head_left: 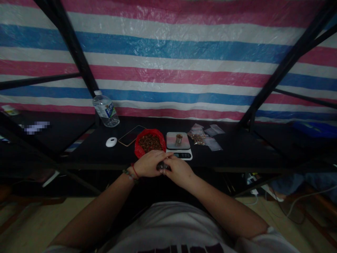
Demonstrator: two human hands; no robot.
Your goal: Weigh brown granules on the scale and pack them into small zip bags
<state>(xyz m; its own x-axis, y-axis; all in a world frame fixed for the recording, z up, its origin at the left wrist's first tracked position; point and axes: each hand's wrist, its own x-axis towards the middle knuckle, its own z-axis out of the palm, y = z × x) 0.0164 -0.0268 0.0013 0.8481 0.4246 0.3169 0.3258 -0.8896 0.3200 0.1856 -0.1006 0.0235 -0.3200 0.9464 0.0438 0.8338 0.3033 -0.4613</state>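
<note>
My left hand [151,163] and my right hand [180,170] meet at the table's front edge, fingers bent and closed. Between them shows a small shiny, see-through piece, which looks like a clear plastic bag [163,166]; the fingers hide most of it. Just beyond my left hand sits a red plastic bag [137,149], rolled open and full of brown granules [150,142]. A white digital scale [188,154] stands beyond my right hand, its display lit. On its plate is a small metal cup [179,139] with brown granules in it.
Right of the scale lie several small clear zip bags [214,143], some holding granules [198,139]. Left are a phone [131,136], a white rounded device [111,142] and a large plastic bottle [106,110]. Black frame posts [76,52] flank the black table [86,151], before a striped sheet [168,52].
</note>
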